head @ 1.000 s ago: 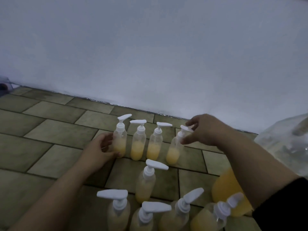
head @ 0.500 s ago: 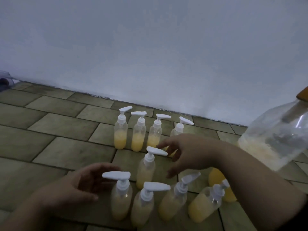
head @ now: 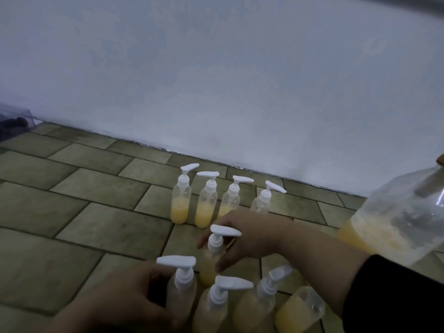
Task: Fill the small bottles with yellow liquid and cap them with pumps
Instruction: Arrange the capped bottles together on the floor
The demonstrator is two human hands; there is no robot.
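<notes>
from the head view, nine small clear plastic bottles stand on a tiled floor (head: pixel 101 219), each part-filled with cloudy yellow liquid. four make a back row (head: pixel 217 200) near the wall, side by side, all capped with white pumps whose flat spouts point right. a fifth, the middle bottle (head: pixel 211 258), stands alone in front of that row, also pump-capped. four more form the near row: the near-left bottle (head: pixel 181 292), the second near bottle (head: pixel 213 308), the third near bottle (head: pixel 257 306), all with white pumps, and the fourth near bottle (head: pixel 299 311), leaning right, its top hidden by the right forearm. the right hand (head: pixel 249 236) reaches across from the right in a dark sleeve (head: pixel 394 296), its grip spread and curving round the middle bottle, thumb low on its near side and fingers behind its neck; whether it has clamped on i cannot tell. the left hand (head: pixel 125 299) sits low at the near edge, blurred, its grip curled beside the near-left bottle with the thumb just at its side; firm contact cannot be told. a large clear jug (head: pixel 403 227) with yellow liquid in its base stands tilted at the right edge. the floor is dull olive-brown rectangular tile with dark grout, meeting a plain pale blue-white wall (head: pixel 216 68).
</notes>
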